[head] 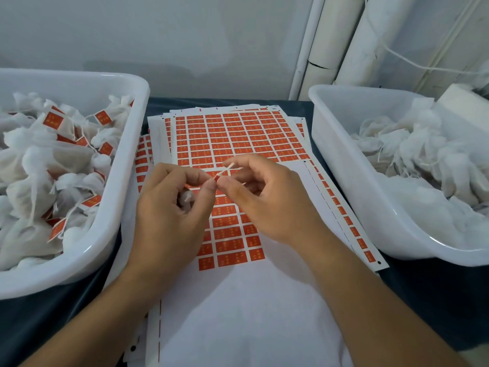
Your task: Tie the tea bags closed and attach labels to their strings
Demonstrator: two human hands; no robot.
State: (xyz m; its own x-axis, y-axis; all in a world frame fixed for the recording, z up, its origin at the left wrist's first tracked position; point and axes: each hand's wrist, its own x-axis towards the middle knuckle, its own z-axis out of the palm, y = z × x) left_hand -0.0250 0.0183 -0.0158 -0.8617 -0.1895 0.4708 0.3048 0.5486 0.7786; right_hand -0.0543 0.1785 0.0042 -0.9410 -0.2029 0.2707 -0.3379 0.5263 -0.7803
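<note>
My left hand (pixel 169 207) holds a white tea bag (pixel 185 200) tucked under its curled fingers, mostly hidden. Its thumb and forefinger meet my right hand (pixel 262 197) over the label sheets, and together they pinch a small red label (pixel 217 176) folded around the bag's white string (pixel 229 166), whose ends stick up above the fingertips. Under both hands lies the top sheet of red labels (pixel 230 136), with its lower part peeled to bare white backing.
A white tub (pixel 113 207) at the left is full of tied, labelled tea bags. A second white tub (pixel 341 165) at the right holds unlabelled bags with loose strings. More label sheets (pixel 143 160) are stacked beneath on a dark tablecloth. White pipes (pixel 333 43) run up the wall behind.
</note>
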